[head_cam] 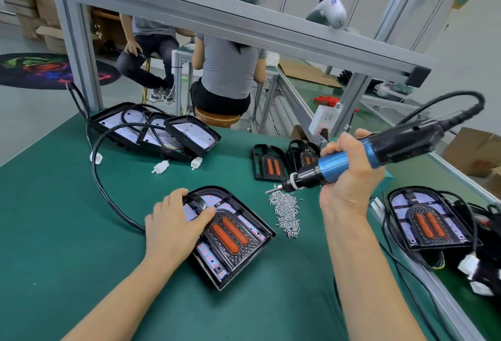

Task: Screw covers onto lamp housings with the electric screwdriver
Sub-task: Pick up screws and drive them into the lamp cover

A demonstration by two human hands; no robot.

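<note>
A black lamp housing (238,256) lies on the green mat in front of me, with a black cover bearing two orange lenses (230,233) set in it. My left hand (173,227) rests on the housing's upper left corner, fingers over its rim and thumb on the cover. My right hand (349,175) grips the blue and black electric screwdriver (374,153), held tilted above the mat. Its bit tip (271,191) hovers just over a pile of small silver screws (286,212) to the right of the housing.
Several open housings with cables (160,130) lie at the back left. Two spare covers (269,163) stand behind the screws. Another housing with its cover (431,221) sits at the right beyond an aluminium rail (406,256). Two people sit beyond the bench.
</note>
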